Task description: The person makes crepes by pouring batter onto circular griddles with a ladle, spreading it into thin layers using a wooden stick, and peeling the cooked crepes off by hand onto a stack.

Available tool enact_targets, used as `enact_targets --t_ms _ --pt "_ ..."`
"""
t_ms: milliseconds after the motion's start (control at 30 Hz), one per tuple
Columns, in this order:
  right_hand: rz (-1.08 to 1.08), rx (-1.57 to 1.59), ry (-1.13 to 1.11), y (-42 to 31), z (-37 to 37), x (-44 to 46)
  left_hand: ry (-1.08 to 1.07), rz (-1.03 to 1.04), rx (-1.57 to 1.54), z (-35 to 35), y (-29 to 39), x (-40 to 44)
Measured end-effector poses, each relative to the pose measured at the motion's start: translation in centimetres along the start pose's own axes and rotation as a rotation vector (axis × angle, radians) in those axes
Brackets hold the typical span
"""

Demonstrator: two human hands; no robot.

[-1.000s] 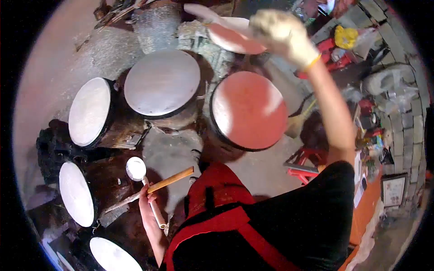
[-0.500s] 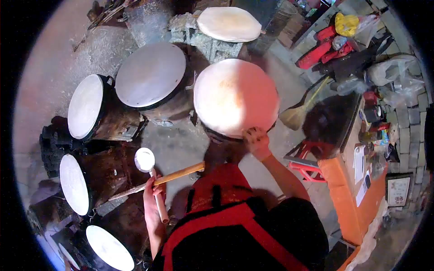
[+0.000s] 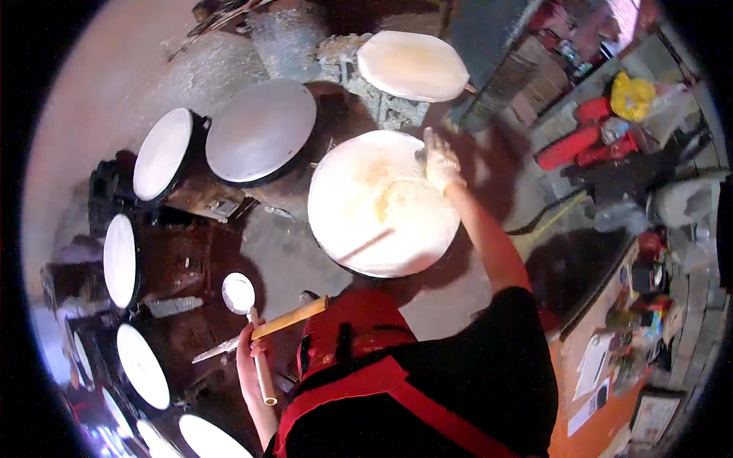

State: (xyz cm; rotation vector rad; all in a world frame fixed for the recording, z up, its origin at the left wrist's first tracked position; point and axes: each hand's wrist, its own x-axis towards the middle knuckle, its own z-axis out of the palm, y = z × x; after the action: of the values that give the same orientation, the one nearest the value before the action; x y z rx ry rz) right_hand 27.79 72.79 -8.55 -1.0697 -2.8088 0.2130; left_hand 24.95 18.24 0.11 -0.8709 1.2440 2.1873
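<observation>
My left hand (image 3: 250, 343) is closed around the handle of a white ladle (image 3: 238, 294) and a wooden stick (image 3: 290, 317) that crosses it. My right hand (image 3: 441, 162), in a pale glove, rests at the upper right edge of a large round pan (image 3: 374, 240). A whitish surface with yellow-brown patches fills this pan. The fingers point upward, and whether they grip anything is too unclear to tell. Behind the pan, a pale round board (image 3: 412, 67) with a similar yellowish tint lies on a block stand.
A grey round griddle (image 3: 259, 130) and white-topped ones (image 3: 163, 155) (image 3: 120, 261) (image 3: 142, 366) curve along the left on drum-like stoves. An orange-sided table (image 3: 603, 404) with papers stands at the right. A broom (image 3: 553, 217), red items and a yellow bag (image 3: 632, 97) lie beyond it.
My right hand moved from the pan's near edge to its upper right edge. Earlier it was raised beside a reddish-lit disc. The pan's dark top is now whitish. My left hand still holds the ladle and stick.
</observation>
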Motion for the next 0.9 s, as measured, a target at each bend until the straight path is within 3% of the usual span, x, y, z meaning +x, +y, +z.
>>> enact_targets --t_ms 67,133,200,400,433,467,533,567,600,633,667,733,800,867,900 --pt "-0.094 0.069 -0.089 2.1 2.4 5.7 0.138 0.063 -0.031 1.8 -0.9 -2.8" --pt "0.016 0.155 -0.333 0.7 2.1 8.4 0.214 0.068 -0.078 2.1 -0.5 -3.9" --pt "-0.145 0.158 -0.314 0.3 1.0 8.8 0.221 0.096 -0.050 0.8 -1.3 -3.9" --pt "-0.137 0.562 -0.290 3.1 2.3 10.4 0.161 0.006 -0.032 -1.0 -1.5 -2.2" --pt "-0.111 0.464 -0.294 -0.9 -5.9 7.6 0.127 -0.038 -0.069 -0.9 -1.3 -2.1" --pt "-0.186 0.639 -0.280 -1.6 -9.0 6.3 0.112 -0.070 -0.138 -0.6 -1.5 -1.7" --pt "-0.291 1.178 -0.294 1.7 -8.1 9.4 0.107 -0.117 -0.217 0.4 -1.6 -0.9" --pt "-0.314 0.926 -0.186 2.4 -10.2 10.5 0.116 -0.130 -0.229 1.0 -1.6 -0.4" --pt "-0.226 0.525 0.017 -1.4 -16.6 7.5 0.114 -0.140 -0.224 2.1 -1.4 -0.4" --pt "-0.134 0.576 -0.089 -0.1 -17.9 10.6 0.111 -0.151 -0.220 3.2 -1.3 -0.3" --pt "-0.211 0.555 -0.155 2.5 -19.0 14.1 0.108 -0.161 -0.215 4.3 -1.1 -0.2" --pt "-0.075 0.160 0.181 2.2 -23.4 16.5 0.023 -0.241 -0.241 6.5 0.3 0.5" --pt "-0.147 -0.038 0.496 1.8 -27.1 18.1 -0.075 -0.378 -0.378 8.2 1.6 2.5" --pt "-0.434 -0.126 0.715 3.5 -28.6 20.3 -0.314 -0.581 -0.470 7.4 2.4 6.5" --pt "-0.429 -0.280 0.852 2.5 -28.2 20.1 -0.281 -0.551 -0.465 8.4 2.8 7.8"
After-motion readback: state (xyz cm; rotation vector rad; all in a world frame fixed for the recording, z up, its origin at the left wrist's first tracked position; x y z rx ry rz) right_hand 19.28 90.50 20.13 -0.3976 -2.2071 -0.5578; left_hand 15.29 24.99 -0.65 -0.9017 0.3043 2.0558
